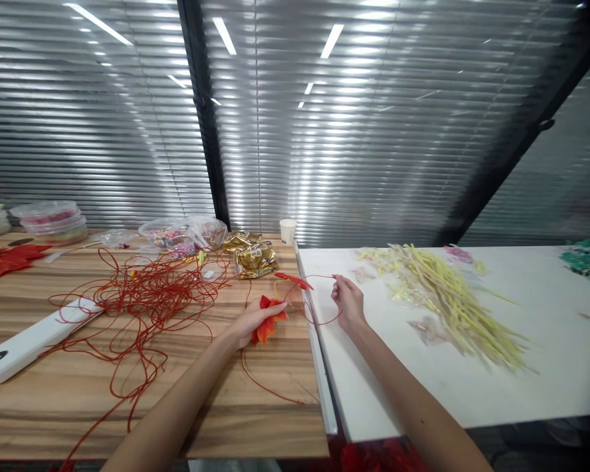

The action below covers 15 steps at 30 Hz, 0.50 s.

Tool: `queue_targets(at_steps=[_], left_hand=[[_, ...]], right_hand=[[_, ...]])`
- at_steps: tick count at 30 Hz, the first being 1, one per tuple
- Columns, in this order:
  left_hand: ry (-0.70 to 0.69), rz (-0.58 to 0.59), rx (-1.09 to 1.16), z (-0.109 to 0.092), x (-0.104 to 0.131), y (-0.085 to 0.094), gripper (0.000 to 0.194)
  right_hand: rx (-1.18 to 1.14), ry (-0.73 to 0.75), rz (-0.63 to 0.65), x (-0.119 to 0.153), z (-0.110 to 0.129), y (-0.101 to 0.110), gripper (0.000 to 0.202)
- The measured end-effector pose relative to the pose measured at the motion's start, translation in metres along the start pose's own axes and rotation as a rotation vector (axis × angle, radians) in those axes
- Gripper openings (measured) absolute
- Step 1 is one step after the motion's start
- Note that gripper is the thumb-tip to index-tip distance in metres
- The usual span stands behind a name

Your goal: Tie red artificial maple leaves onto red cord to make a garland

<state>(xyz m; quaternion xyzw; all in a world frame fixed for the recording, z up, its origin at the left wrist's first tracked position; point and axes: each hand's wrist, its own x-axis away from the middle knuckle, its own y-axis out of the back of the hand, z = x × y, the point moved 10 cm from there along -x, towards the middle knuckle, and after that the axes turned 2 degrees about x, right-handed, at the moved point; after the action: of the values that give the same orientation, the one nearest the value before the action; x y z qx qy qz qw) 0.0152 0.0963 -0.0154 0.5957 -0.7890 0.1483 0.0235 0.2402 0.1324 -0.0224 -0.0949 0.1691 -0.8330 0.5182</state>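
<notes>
1. Wood-grain table (275, 419) and white table (373, 393) meet beneath us, along a pale metal strip (319, 367); their near edges sit low in the view, with red material (383, 455) partly hidden below. Both our forearms are cut off by the bottom of the view.
2. Our left hand (248, 324) is closed around a red-orange flower (265, 328), its fingers and palm covering part of the petals. The flower is over the wooden top, left of our right hand.
3. Our right hand (348, 300), over the white top, is pinched shut on a thin red cord (319, 276), which spans the gap between the hands. A flat red piece (295, 280) hangs just above the flower; how it joins the cord seems too fine to make out.
4. To our left, a tangle of red cord (152, 288) spreads over the wood and across a white device (39, 341), cut off by the left edge.
5. White surface separates our right hand from the yellow stems (452, 301) on the right.
6. Farther back stand gold packets (255, 259) and a paper cup (288, 231), before the blinds (373, 131).
</notes>
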Motion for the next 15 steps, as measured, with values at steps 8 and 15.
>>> queue_targets(at_steps=[8, 15], left_hand=[[-0.038, 0.073, -0.041, -0.004, 0.0005, -0.0068, 0.03], [-0.045, 0.091, -0.089, -0.0021, -0.0021, -0.0056, 0.035]], right_hand=[[-0.015, -0.027, 0.009, 0.003, -0.0004, -0.0024, 0.019], [-0.039, -0.06, 0.021, 0.0029, -0.0051, -0.0036, 0.019]])
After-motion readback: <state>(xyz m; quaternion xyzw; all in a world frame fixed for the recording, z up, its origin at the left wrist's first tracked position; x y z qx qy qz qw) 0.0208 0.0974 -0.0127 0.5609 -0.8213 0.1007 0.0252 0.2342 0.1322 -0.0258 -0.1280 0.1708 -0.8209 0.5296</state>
